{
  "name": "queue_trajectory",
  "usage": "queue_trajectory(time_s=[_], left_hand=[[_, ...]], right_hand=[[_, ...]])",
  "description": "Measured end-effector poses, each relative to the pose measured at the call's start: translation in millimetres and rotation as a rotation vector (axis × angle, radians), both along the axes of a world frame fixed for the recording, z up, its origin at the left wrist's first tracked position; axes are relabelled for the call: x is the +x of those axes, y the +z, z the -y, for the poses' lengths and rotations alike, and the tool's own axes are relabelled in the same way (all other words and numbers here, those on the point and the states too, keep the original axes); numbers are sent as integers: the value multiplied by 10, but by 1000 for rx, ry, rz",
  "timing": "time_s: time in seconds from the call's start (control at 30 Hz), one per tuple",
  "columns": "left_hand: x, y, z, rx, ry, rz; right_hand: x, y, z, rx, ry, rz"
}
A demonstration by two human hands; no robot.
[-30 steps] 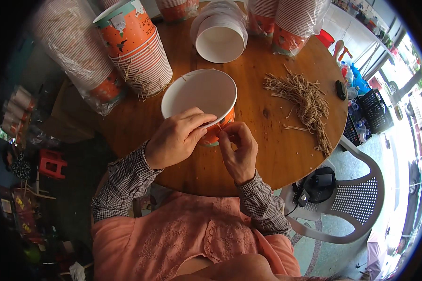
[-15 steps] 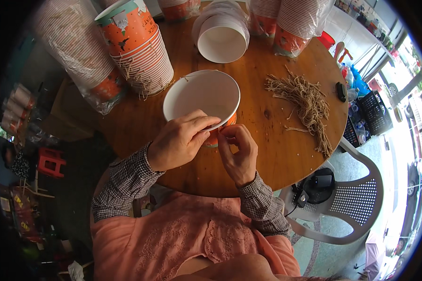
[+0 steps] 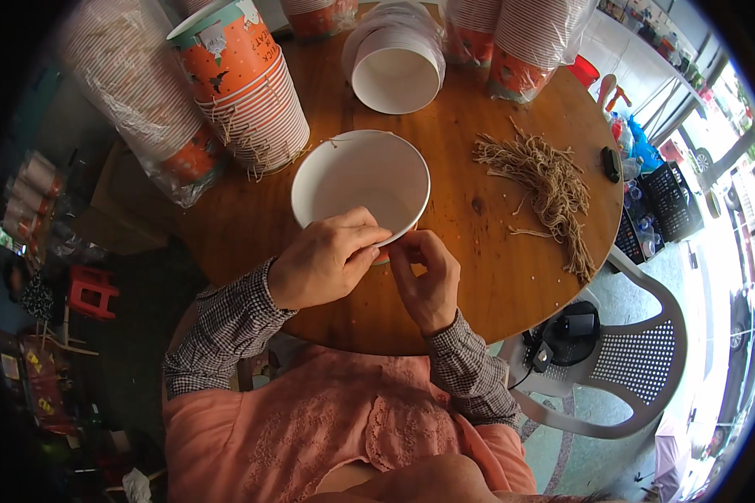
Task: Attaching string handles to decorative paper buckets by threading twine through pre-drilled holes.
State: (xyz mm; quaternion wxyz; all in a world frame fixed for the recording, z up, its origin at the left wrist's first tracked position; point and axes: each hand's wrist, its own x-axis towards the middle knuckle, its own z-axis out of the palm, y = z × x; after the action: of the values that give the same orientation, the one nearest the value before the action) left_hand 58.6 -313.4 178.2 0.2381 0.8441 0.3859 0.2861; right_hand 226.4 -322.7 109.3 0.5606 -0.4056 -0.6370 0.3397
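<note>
Between both hands — left hand (image 3: 323, 261), right hand (image 3: 428, 277) — paper bowl (image 3: 361, 182), fingers pinching its near rim.

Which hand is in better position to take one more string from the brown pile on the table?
Right, most likely. The right hand is on the same side as the pile of strings, with bare table between them. The left hand grips the near rim of the white paper cup, steadying it.
</note>
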Motion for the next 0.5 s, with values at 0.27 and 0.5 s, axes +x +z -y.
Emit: queue_trajectory(time_s=[0.27, 0.5], left_hand=[[10, 54, -21, -7, 37, -31], [-53, 68, -35, -90, 21, -12]], right_hand=[[157, 79, -10, -101, -20, 162], [538, 432, -243, 101, -313, 298]])
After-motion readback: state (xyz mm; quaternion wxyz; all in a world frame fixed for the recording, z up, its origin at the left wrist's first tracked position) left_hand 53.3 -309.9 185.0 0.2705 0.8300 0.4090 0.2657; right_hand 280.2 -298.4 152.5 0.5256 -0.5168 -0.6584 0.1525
